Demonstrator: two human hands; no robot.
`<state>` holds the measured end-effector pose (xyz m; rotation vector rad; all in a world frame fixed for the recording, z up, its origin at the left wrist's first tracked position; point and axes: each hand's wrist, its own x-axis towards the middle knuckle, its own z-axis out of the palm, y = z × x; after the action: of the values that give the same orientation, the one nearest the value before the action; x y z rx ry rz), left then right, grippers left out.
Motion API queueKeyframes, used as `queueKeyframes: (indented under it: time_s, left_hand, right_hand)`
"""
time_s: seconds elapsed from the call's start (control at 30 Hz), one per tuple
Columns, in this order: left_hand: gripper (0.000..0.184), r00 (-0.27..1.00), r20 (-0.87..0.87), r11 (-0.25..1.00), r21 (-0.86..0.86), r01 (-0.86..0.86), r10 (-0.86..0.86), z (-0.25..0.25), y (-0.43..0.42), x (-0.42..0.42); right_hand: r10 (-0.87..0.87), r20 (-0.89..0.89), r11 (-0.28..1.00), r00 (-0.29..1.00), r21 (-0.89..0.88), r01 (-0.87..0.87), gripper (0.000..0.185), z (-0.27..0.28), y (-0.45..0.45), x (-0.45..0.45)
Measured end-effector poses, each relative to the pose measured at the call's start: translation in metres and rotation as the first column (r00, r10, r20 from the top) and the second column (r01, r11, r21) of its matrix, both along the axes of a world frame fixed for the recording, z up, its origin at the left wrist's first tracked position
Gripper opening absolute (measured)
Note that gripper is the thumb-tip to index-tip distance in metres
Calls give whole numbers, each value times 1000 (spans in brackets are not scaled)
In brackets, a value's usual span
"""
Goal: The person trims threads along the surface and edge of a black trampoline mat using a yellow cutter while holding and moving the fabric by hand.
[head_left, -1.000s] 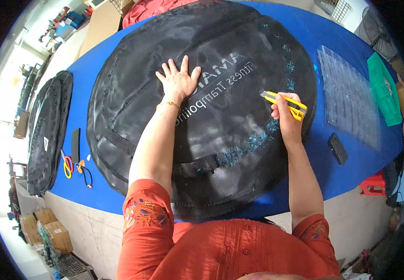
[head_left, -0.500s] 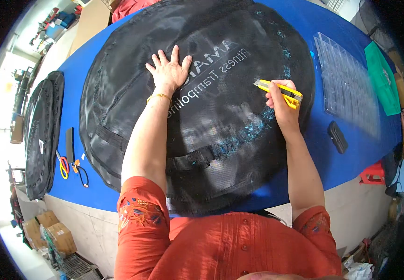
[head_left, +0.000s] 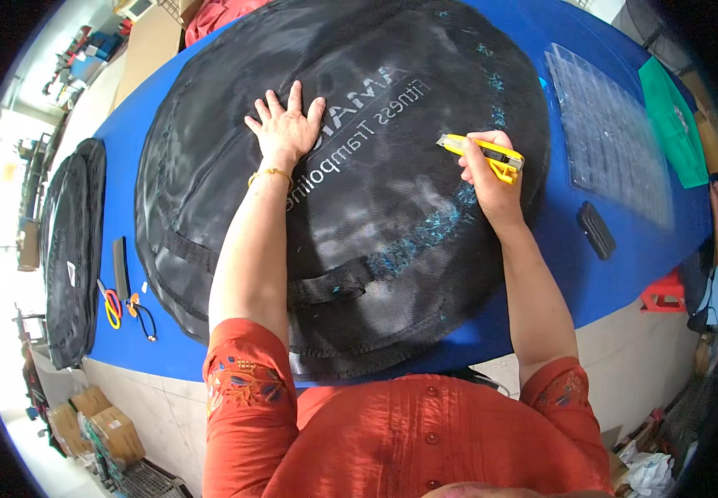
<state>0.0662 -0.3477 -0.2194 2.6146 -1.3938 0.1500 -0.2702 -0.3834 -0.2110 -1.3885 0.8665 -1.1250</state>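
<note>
Round black mat [head_left: 376, 199] flat across the middle of the blue desk [head_left: 533, 282], reversed pale lettering [head_left: 359, 133] slanting from 2 o'clock down to 8. Left hand [head_left: 284, 133] toward the mat's 11 o'clock, palm down on it, fingers released and spread, holding nothing. Right hand [head_left: 492, 191] near the mat's 3 o'clock, fingers closed around a yellow knife [head_left: 500, 158], blade out, its long axis aimed between 9 and 10 o'clock, so toward the left hand, lettering between. Whether the blade tip touches the mat or hangs just over it: cannot tell. Blue threads [head_left: 417, 236] run in an arc inside the mat's right edge; the densest patch sits about 7 o'clock from the right fingers, its long axis 2 to 8, thinner tufts toward 1 o'clock. Knife lies crosswise to that patch, not along it. Right hand is nearer, just beside the threads; left hand well apart, toward 10 o'clock from them.
</note>
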Motion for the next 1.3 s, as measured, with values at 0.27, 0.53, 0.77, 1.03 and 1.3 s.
queueKeyframes:
  time_s: [0.27, 0.53, 0.77, 1.03, 1.3]
  left_hand:
    - [83, 997, -72, 996, 84, 4, 2, 3, -4, 8]
    - [32, 666, -600, 868, -472, 152, -443, 70, 40, -32]
    - [31, 31, -431, 429, -883, 190, -902, 173, 176, -152]
    - [42, -586, 230, -182, -973, -140, -777, 211, 237, -202]
    - [21, 2, -618, 617, -784, 72, -786, 198, 258, -199]
  right_hand:
    - [7, 30, 1000, 1000, -11, -6, 14, -11, -5, 0]
    - [-27, -51, 1000, 998, 13, 28, 18, -5, -5, 2]
    - [5, -44, 999, 999, -33, -6, 14, -9, -9, -2]
    - [50, 11, 989, 999, -138, -48, 15, -13, -11, -3]
    - [57, -22, 973, 998, -224, -60, 19, -26, -18, -4]
